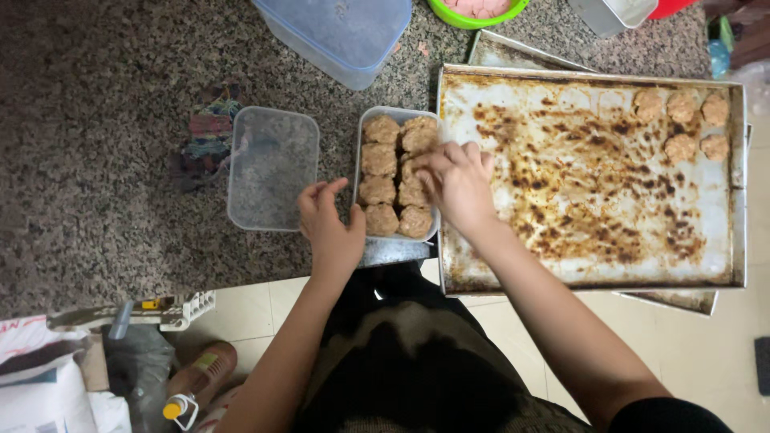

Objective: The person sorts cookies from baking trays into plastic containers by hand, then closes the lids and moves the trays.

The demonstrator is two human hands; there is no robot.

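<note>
A clear rectangular plastic tub (359,160) sits on the speckled stone counter, packed with two rows of round brown patties (378,159). My left hand (327,224) rests against the tub's near left corner, fingers spread, holding nothing. My right hand (455,180) reaches over the tub's right row, fingertips pressing on a patty (414,171) there. To the right lies a large scorched metal baking tray (577,192) with several patties (680,120) left in its far right corner.
The tub's clear lid (273,167) lies to the left, beside a colourful cloth (207,136). A bigger blue-tinted plastic box (341,32) and a green bowl (476,11) stand at the back. The tray overhangs the counter edge; sacks and bottles sit on the floor below.
</note>
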